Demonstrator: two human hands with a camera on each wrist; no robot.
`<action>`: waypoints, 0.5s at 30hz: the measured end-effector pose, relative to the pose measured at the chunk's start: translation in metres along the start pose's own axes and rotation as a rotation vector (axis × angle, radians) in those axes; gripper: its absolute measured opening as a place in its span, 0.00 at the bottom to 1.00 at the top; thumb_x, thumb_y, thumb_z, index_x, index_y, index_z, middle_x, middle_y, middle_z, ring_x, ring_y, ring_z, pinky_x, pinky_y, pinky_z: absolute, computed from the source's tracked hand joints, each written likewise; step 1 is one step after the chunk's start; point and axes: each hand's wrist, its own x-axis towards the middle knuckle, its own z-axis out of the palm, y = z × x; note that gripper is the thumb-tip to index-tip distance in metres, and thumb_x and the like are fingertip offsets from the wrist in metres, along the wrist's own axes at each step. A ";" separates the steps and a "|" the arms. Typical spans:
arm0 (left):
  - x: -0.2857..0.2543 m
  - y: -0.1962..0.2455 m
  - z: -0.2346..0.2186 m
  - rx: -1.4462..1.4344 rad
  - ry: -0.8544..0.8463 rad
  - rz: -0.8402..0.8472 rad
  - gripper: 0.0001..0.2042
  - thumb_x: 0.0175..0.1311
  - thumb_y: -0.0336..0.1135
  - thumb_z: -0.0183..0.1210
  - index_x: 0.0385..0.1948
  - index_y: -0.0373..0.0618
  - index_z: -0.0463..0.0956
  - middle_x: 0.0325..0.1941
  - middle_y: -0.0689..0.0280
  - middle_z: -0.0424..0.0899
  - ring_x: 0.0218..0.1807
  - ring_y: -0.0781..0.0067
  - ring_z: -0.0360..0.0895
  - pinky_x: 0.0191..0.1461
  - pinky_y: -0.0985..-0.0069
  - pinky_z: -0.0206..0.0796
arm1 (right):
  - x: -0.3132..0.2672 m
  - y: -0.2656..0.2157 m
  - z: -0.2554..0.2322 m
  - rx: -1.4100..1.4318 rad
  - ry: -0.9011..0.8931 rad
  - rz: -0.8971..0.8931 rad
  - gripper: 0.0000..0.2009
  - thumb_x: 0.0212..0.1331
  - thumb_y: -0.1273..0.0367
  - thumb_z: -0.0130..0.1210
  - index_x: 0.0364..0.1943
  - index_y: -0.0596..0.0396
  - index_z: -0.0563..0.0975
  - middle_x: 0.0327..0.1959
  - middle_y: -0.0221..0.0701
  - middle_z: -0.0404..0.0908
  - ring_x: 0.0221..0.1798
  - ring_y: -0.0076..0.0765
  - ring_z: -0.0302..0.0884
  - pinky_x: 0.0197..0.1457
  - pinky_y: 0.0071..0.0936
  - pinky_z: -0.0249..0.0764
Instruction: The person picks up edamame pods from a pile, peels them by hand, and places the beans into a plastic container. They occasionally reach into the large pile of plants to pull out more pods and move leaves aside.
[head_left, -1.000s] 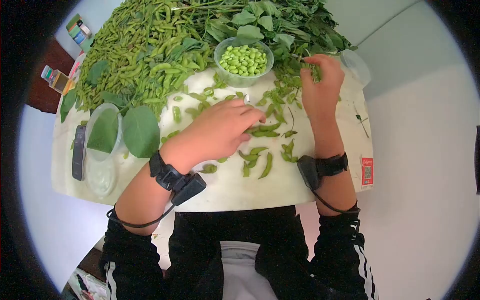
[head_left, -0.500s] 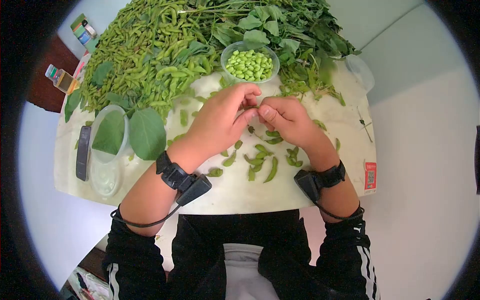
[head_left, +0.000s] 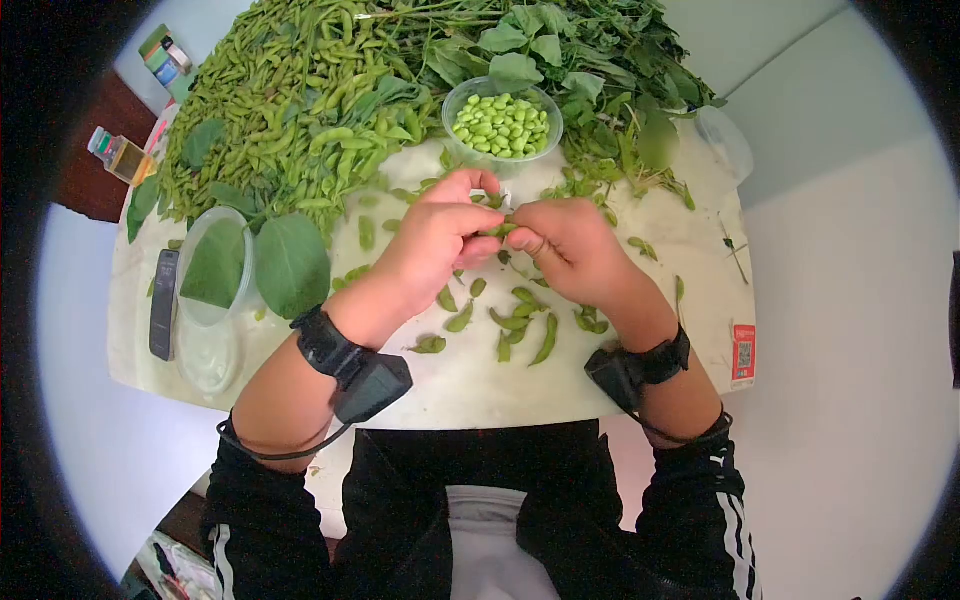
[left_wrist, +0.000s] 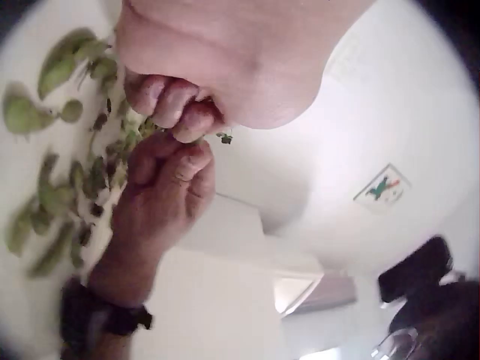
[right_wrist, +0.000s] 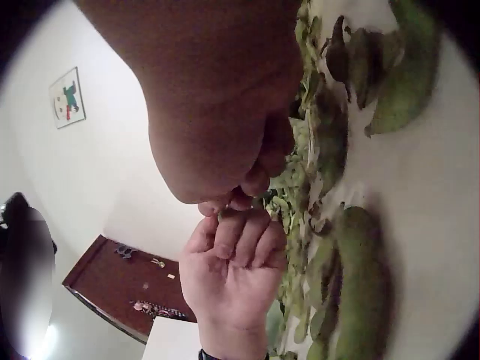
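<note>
Over the middle of the table, my left hand (head_left: pixel 432 240) and right hand (head_left: pixel 575 250) meet fingertip to fingertip. Between them they pinch a green soybean pod (head_left: pixel 506 229), mostly covered by fingers. The left wrist view shows the curled fingers of the left hand (left_wrist: pixel 176 105) right against the right hand (left_wrist: pixel 165 187). Just behind the hands, a clear plastic bowl (head_left: pixel 449 138) holds shelled green beans (head_left: pixel 500 124). Several loose pods (head_left: pixel 543 338) lie on the tabletop nearer the body.
A large heap of pods (head_left: pixel 270 120) covers the back left, with leafy stems (head_left: pixel 620 60) behind the bowl. To the left are a clear tub (head_left: pixel 248 285) with a leaf, a lid (head_left: pixel 208 362), a dark phone (head_left: pixel 162 310) and a bottle (head_left: pixel 125 160). Another clear container (head_left: pixel 728 145) stands back right.
My right hand has come from the sprigs at the back right to the left hand at the centre. Both hands now hold a pod together. Sprigs at the right have shifted rightward.
</note>
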 end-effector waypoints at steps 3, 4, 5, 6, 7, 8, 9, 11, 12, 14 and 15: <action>0.001 0.002 -0.005 -0.104 -0.045 -0.102 0.11 0.66 0.29 0.49 0.48 0.45 0.62 0.20 0.75 0.64 0.20 0.86 0.56 0.25 0.85 0.45 | 0.001 -0.003 -0.004 -0.198 0.016 -0.039 0.07 0.50 0.69 0.59 0.25 0.54 0.73 0.20 0.36 0.72 0.25 0.45 0.74 0.28 0.39 0.68; 0.001 0.002 -0.007 -0.101 -0.093 -0.127 0.10 0.66 0.29 0.49 0.47 0.45 0.63 0.19 0.76 0.63 0.20 0.87 0.55 0.24 0.85 0.44 | 0.003 -0.005 -0.005 -0.194 0.016 -0.038 0.07 0.50 0.69 0.59 0.25 0.54 0.73 0.20 0.36 0.72 0.25 0.45 0.74 0.28 0.39 0.68; 0.000 0.003 -0.010 -0.103 -0.090 -0.132 0.10 0.66 0.29 0.49 0.47 0.45 0.63 0.19 0.76 0.63 0.20 0.87 0.55 0.24 0.85 0.44 | 0.005 -0.007 -0.007 -0.293 0.040 -0.127 0.07 0.47 0.68 0.59 0.24 0.53 0.72 0.20 0.34 0.71 0.25 0.43 0.73 0.28 0.38 0.68; 0.000 0.004 -0.016 -0.175 -0.154 -0.216 0.09 0.67 0.30 0.49 0.46 0.45 0.63 0.18 0.77 0.61 0.19 0.87 0.55 0.23 0.85 0.44 | 0.005 -0.008 -0.008 -0.393 0.063 -0.216 0.08 0.45 0.68 0.60 0.23 0.52 0.71 0.20 0.32 0.71 0.26 0.41 0.73 0.28 0.36 0.68; 0.000 0.005 -0.017 -0.248 -0.220 -0.300 0.08 0.67 0.30 0.49 0.46 0.46 0.64 0.18 0.77 0.60 0.18 0.88 0.54 0.23 0.85 0.43 | 0.004 -0.009 -0.009 -0.391 0.060 -0.211 0.08 0.45 0.68 0.60 0.23 0.52 0.71 0.20 0.32 0.71 0.26 0.41 0.73 0.28 0.36 0.68; -0.001 0.005 -0.016 -0.251 -0.222 -0.304 0.08 0.67 0.30 0.49 0.46 0.46 0.64 0.18 0.77 0.60 0.18 0.88 0.54 0.23 0.85 0.43 | 0.004 -0.009 -0.010 -0.431 0.075 -0.248 0.09 0.45 0.68 0.60 0.23 0.51 0.71 0.20 0.30 0.71 0.26 0.39 0.72 0.28 0.35 0.67; -0.003 0.009 -0.012 -0.213 -0.192 -0.250 0.09 0.67 0.30 0.49 0.45 0.44 0.63 0.17 0.77 0.60 0.18 0.87 0.53 0.22 0.85 0.43 | 0.005 -0.008 -0.011 -0.472 0.091 -0.287 0.09 0.45 0.67 0.61 0.22 0.51 0.70 0.21 0.29 0.71 0.26 0.38 0.72 0.28 0.34 0.66; -0.004 0.014 -0.007 -0.173 -0.163 -0.192 0.09 0.66 0.29 0.50 0.45 0.43 0.62 0.17 0.76 0.60 0.17 0.86 0.52 0.21 0.84 0.42 | 0.006 -0.005 -0.012 -0.468 0.113 -0.272 0.09 0.45 0.66 0.61 0.22 0.51 0.70 0.21 0.29 0.70 0.26 0.38 0.71 0.28 0.34 0.66; -0.005 0.015 -0.004 -0.150 -0.128 -0.135 0.09 0.66 0.30 0.50 0.44 0.43 0.63 0.17 0.76 0.61 0.17 0.87 0.52 0.21 0.84 0.42 | 0.007 -0.004 -0.013 -0.462 0.134 -0.257 0.10 0.46 0.65 0.61 0.22 0.52 0.70 0.21 0.30 0.70 0.26 0.39 0.70 0.28 0.34 0.65; -0.005 0.014 -0.003 -0.129 -0.091 -0.077 0.08 0.66 0.30 0.51 0.43 0.43 0.64 0.17 0.76 0.61 0.17 0.87 0.52 0.21 0.84 0.42 | 0.007 0.000 -0.012 -0.383 0.141 -0.228 0.10 0.48 0.65 0.60 0.23 0.53 0.71 0.20 0.32 0.70 0.25 0.41 0.70 0.28 0.35 0.65; -0.005 0.012 -0.003 -0.117 -0.097 -0.083 0.07 0.68 0.32 0.50 0.43 0.45 0.65 0.17 0.77 0.61 0.17 0.87 0.52 0.21 0.85 0.42 | 0.007 0.001 -0.011 -0.302 0.148 -0.199 0.10 0.51 0.65 0.60 0.24 0.54 0.72 0.19 0.33 0.71 0.24 0.43 0.70 0.28 0.37 0.65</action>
